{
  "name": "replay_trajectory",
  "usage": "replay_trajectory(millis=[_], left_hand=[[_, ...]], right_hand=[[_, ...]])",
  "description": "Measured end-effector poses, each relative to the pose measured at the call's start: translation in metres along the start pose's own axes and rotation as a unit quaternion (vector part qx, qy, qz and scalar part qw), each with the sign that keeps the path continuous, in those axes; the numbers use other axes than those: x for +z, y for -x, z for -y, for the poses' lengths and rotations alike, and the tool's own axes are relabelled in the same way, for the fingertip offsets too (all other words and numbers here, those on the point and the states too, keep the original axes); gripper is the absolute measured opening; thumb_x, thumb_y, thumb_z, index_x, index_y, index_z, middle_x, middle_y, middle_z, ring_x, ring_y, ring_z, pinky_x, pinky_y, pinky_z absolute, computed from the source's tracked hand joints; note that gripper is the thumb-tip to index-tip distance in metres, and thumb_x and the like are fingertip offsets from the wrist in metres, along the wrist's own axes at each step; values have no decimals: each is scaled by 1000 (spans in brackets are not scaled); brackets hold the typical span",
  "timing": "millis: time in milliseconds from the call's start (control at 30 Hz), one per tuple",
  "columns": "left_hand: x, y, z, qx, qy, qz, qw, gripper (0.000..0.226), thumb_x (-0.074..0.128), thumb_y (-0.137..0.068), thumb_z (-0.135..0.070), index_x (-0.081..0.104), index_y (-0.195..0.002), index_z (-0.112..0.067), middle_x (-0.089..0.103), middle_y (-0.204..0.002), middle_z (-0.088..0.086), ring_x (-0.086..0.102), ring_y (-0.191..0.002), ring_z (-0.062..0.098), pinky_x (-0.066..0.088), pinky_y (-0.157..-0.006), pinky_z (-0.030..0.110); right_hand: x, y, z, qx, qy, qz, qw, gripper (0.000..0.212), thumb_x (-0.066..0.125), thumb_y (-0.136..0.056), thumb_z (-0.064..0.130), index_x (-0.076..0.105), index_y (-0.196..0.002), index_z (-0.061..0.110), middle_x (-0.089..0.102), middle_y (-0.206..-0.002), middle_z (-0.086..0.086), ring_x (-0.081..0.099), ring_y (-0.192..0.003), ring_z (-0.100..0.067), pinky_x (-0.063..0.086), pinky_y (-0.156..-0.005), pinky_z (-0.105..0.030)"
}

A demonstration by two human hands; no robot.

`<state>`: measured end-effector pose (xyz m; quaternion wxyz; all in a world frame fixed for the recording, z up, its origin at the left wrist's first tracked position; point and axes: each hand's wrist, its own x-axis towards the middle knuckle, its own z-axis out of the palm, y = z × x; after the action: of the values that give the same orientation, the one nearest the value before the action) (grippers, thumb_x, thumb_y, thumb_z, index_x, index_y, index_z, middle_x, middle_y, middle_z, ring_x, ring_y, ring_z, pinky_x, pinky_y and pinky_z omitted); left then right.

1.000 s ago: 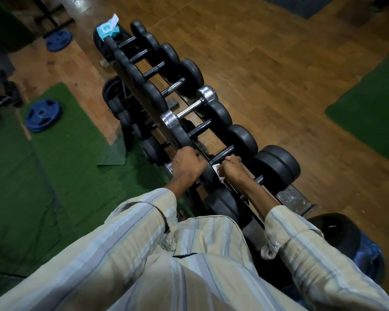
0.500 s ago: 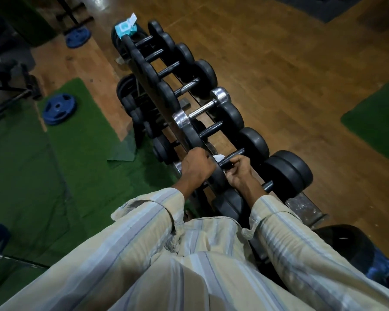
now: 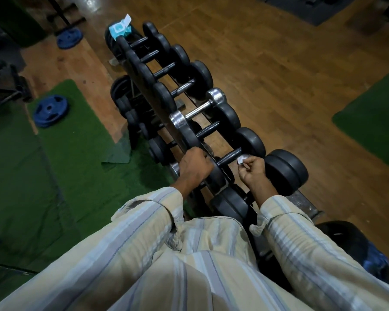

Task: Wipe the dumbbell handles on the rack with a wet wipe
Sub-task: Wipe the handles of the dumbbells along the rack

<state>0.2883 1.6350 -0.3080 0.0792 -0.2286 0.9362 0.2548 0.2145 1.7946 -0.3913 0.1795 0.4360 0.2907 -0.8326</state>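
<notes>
White wet wipe (image 3: 242, 158) sits pinched in my right hand (image 3: 253, 170), at the right end of the near dumbbell handle (image 3: 228, 157) on the rack (image 3: 301, 202). My left hand (image 3: 194, 167) curls over the dumbbell's left head. I'd fold the wipe round the bar and drag it full length, twisting, before moving to the far handles.

Right hand (image 3: 253, 170) pinches wet wipe (image 3: 242, 158) (beside handle (image 3: 228, 157)).
</notes>
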Motion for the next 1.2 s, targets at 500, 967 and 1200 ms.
replay_trajectory(millis=[500,967,1200], left_hand=[[-4,3,-2,-4,-22,-4,1000,28,54,-86,-31,58,-67,-12,61,-71,3,64,-72,31,41,-58,30],[-10,9,-17,39,-119,-28,992,18,52,-88,-26,51,-75,-15,62,-91,10,66,-84,37,40,-62,34],[-10,8,-16,48,-111,-28,992,17,52,-87,-25,53,-75,-13,64,-93,13,66,-84,39,41,-62,35]], right_hand=[[-1,19,-11,-168,512,-9,842,21,48,-66,-7,58,-71,10,58,-67,-9,58,-71,-32,50,-65,-43],[-20,58,-32,-258,714,117,640,36,50,-74,2,72,-95,21,72,-107,-8,65,-109,-28,51,-87,-32],[-14,54,-34,-264,715,66,644,31,52,-80,4,63,-106,14,62,-101,-8,62,-102,-35,42,-76,-30]])
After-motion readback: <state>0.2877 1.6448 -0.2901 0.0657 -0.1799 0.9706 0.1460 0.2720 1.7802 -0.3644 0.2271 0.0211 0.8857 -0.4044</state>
